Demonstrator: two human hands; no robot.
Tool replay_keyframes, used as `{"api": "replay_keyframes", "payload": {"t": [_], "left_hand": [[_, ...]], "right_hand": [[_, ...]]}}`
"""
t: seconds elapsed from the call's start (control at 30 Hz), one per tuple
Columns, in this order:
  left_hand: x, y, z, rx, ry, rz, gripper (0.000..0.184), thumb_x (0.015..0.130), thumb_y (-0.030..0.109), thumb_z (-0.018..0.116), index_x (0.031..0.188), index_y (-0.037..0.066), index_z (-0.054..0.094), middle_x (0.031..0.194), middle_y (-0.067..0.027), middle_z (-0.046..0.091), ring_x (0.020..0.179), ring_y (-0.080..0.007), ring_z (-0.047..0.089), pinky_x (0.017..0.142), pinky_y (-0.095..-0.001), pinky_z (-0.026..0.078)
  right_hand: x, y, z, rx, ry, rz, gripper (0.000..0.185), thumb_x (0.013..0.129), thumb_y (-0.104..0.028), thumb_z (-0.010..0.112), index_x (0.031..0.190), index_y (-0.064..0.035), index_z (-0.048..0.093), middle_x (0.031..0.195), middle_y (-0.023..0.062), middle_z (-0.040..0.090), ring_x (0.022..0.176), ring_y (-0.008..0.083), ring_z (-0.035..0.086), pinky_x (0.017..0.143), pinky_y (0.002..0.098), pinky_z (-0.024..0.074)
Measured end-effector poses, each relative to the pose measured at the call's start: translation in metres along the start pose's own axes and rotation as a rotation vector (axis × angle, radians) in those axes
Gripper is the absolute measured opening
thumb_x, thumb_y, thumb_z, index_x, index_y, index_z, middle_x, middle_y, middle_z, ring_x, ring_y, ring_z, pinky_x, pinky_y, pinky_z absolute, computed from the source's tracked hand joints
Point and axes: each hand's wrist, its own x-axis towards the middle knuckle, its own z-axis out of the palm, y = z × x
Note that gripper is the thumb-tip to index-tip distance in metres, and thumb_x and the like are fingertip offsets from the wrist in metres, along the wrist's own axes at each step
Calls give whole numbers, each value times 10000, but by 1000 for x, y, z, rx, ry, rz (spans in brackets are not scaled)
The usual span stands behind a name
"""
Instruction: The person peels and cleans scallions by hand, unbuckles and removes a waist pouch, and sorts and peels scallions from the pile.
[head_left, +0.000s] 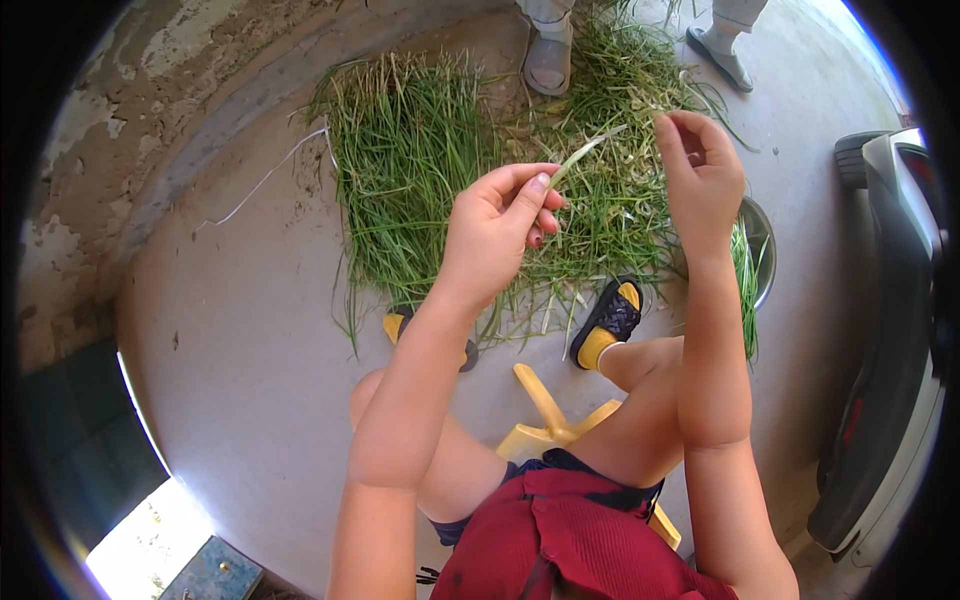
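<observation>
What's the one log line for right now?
left hand: pinching pale stalk | right hand: raised, pinched, contents unclear | green stalks: piled on floor | metal bowl: partly hidden

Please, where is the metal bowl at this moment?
In the head view, the metal bowl is right of centre, partly hidden behind the person's right forearm, with green stalks reaching past its rim.

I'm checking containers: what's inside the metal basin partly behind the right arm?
Long green leaves lie in the metal basin, some hanging over its rim. The right forearm hides much of it, so anything there cannot be seen.
</observation>
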Motion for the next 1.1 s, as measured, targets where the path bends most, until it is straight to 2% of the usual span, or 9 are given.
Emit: {"api": "replay_keyframes", "payload": {"t": [0.03,0.17,0.3,0.43,0.57,0.77,0.87,1.0,1.1], "left_hand": [[0,0,0,0,2,-4,225,937,156,519,1105,25,595,837,-27,615,650,-44,519,555,-188,407],[0,-2,1,12,-40,-5,221,936,159,522,1099,31,598,835,-23,620,652,-40,516,558,-185,403],[-2,0,2,80,-28,20,212,934,163,526,1089,42,607,836,-16,627,655,-34,515,563,-179,399],[-2,1,3,166,-6,69,195,929,128,519,1062,19,612,832,-28,627,669,-46,529,600,-191,438],[-2,-4,3,261,-18,131,199,929,139,521,1069,38,621,851,-21,637,687,-41,529,609,-182,427],[-3,-3,3,382,7,194,186,920,125,532,1041,26,633,846,-27,637,709,-68,546,660,-208,458],[-2,-3,3,395,19,211,179,908,106,546,1042,24,633,849,-26,638,729,-74,557,674,-212,462],[1,-8,2,470,41,315,154,877,66,575,1013,17,629,848,-40,635,747,-99,579,688,-237,476],[0,-6,4,446,57,310,132,853,42,595,980,6,603,849,-57,627,764,-120,597,697,-256,485]], "right_hand": [[-2,-2,3,180,-85,-3,211,772,-154,720,924,-21,661,798,13,587,674,77,533,588,210,427],[-11,-12,5,93,-361,-34,126,799,-145,695,846,-29,680,786,12,570,670,78,515,557,203,387],[4,7,1,44,-140,16,177,808,-184,694,779,-11,669,695,19,555,595,81,459,528,218,358],[6,12,-5,115,-263,268,210,812,-204,687,778,1,664,705,26,566,606,98,468,556,242,382],[-3,-7,-1,23,-517,20,206,800,-191,693,791,12,658,711,49,586,629,91,496,564,252,395],[5,18,2,128,-229,216,256,851,-241,654,763,-1,652,594,-7,524,541,56,422,488,228,340],[11,12,-10,3,-335,363,285,906,-282,590,815,-15,630,670,-25,547,616,41,458,558,199,360],[-4,-1,4,155,-283,-24,132,854,-157,644,894,-32,636,890,22,605,823,65,539,659,215,424],[-12,-14,6,0,-502,-374,155,761,-89,696,907,-59,656,952,45,599,900,174,560,725,278,448]]}}
